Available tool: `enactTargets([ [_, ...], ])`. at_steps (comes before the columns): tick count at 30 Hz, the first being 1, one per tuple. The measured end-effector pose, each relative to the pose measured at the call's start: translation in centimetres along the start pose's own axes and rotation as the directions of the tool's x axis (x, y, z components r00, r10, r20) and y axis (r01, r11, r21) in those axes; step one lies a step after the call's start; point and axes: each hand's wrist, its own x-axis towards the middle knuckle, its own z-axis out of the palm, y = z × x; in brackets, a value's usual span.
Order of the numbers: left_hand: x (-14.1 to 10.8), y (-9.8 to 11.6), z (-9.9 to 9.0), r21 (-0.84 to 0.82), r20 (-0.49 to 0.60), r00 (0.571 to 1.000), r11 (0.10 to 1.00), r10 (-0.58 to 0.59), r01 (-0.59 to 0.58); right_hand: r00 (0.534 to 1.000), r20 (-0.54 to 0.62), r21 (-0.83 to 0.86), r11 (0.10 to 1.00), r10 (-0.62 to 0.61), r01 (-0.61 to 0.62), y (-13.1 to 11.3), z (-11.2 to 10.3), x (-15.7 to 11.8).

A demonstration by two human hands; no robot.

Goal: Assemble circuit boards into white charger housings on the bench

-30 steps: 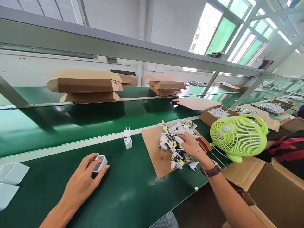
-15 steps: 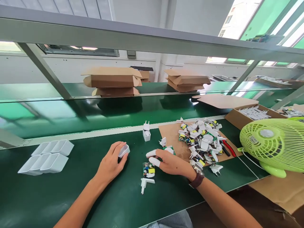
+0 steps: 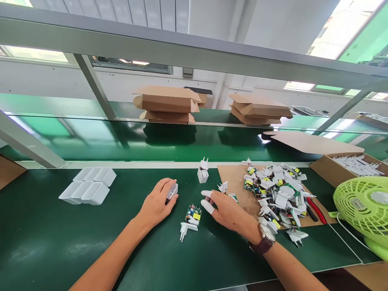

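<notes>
My left hand (image 3: 159, 202) is closed round a small white plastic case (image 3: 172, 191), its opening partly visible beyond the fingers. My right hand (image 3: 227, 210) hovers or rests over the bench with white-covered fingertips apart and nothing seen between them. Between the hands lies a circuit board (image 3: 193, 214) with a white plug part (image 3: 188, 228) at its near end. Behind them stands another white case (image 3: 203, 175) with a two-pin plug part (image 3: 204, 163) sticking out on top. A further plug part (image 3: 223, 187) and board (image 3: 233, 197) are partly hidden behind my right hand.
White cases (image 3: 95, 194) stand in two rows at left. A pile of boards and plug parts (image 3: 277, 194) covers cardboard (image 3: 227, 174) at right, beside red-and-black-handled pliers (image 3: 317, 210). Farther right are a green fan (image 3: 360, 210) and an open carton (image 3: 325, 167). A shelf beam (image 3: 194, 52) crosses above.
My view has swung left and tilted, so the bench things appear farther right. Both hands keep nearly the same places over the bench, the left still round the case.
</notes>
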Motion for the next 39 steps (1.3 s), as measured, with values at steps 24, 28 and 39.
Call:
enactTargets([
  [24,-0.4,0.8,0.7,-0.075,0.042,0.999,0.997,-0.020,0.023,0.971,0.219,-0.051,0.993,-0.093,0.106,-2.8,0.9,-0.3],
  [28,-0.4,0.5,0.7,-0.113,0.046,0.998,0.993,-0.037,0.042,0.973,0.147,0.036,0.984,-0.181,0.177,-3.4,1.3,1.8],
  [39,-0.4,0.1,-0.2,-0.281,0.200,0.973,0.945,-0.113,0.167,0.943,0.068,0.303,0.908,-0.325,0.291,0.2,2.6,1.6],
])
